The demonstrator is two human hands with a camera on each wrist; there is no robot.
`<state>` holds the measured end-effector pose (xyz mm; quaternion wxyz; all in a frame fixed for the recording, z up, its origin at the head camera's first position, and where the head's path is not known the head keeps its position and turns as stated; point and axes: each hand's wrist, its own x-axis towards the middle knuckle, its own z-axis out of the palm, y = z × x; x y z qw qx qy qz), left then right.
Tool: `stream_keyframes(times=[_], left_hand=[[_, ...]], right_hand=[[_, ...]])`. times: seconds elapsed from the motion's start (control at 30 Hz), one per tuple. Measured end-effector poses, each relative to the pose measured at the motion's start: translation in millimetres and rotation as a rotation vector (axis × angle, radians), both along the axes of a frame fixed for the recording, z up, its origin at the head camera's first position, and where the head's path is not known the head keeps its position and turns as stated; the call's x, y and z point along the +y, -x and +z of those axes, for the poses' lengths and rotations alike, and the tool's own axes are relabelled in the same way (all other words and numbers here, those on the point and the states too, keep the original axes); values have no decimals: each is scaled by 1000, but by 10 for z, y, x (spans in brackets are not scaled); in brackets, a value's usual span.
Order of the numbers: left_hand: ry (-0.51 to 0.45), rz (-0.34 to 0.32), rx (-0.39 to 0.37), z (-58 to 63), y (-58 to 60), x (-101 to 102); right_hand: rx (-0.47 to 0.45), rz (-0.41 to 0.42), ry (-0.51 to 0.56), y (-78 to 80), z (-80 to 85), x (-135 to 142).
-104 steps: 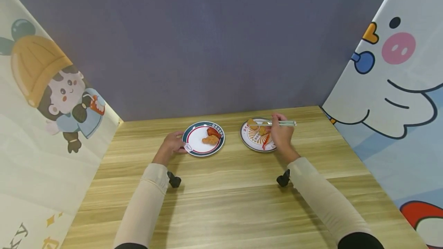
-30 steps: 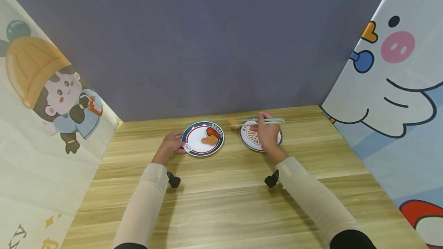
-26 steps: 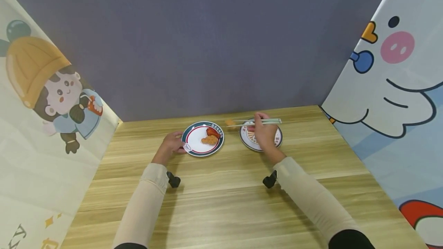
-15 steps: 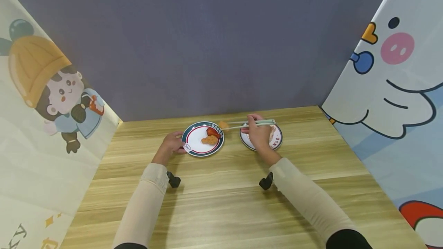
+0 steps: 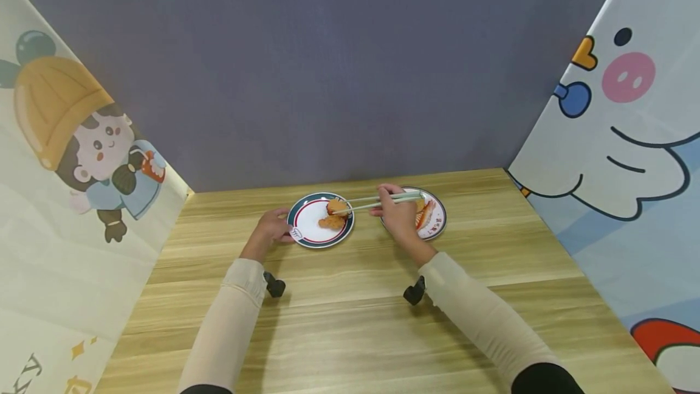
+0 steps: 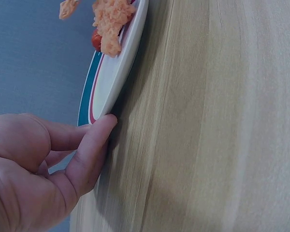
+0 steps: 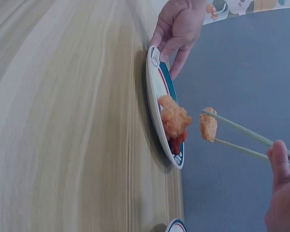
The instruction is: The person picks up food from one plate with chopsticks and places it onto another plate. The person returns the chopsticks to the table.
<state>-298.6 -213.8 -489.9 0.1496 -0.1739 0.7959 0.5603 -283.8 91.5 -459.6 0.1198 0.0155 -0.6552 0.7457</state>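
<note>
My left hand (image 5: 273, 225) pinches the rim of a white plate (image 5: 307, 216) with a green border, thumb and fingers at its edge in the left wrist view. On that plate lie a crumbly fried chicken piece (image 7: 173, 117) and a red, glazed-looking piece (image 7: 177, 145). Held in my right hand (image 5: 399, 216) is a pair of pale green chopsticks (image 5: 362, 203). Their tips grip a golden nugget (image 7: 209, 125), which hangs above the left plate's food in the right wrist view. In the head view the nugget covers most of the red piece.
A second white plate (image 5: 439, 220) with a dark rim stands right, partly behind my right hand. It bears an orange-red, shrimp-like piece (image 5: 424, 216) and a golden piece (image 5: 420, 204). The wooden table (image 5: 350, 321) ends at a grey panel (image 5: 350, 78); printed panels flank it.
My right hand has moved left, carrying the nugget in the chopsticks from the right plate to over the left plate. My left hand has kept its place at the rim.
</note>
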Motion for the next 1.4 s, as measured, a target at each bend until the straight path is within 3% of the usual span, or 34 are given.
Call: stream_keyframes(times=[0.57, 0.87, 1.2, 1.4], left_hand=[[-7, -11, 6, 4, -1, -8], [-38, -4, 29, -37, 26, -10], [-37, -1, 16, -59, 53, -16], [-36, -6, 21, -65, 59, -19]], right_hand=[[-22, 96, -92, -105, -93, -193], [-33, 152, -55, -144, -134, -236], [-80, 181, -67, -151, -113, -232], [-83, 154, -61, -128, -62, -182]])
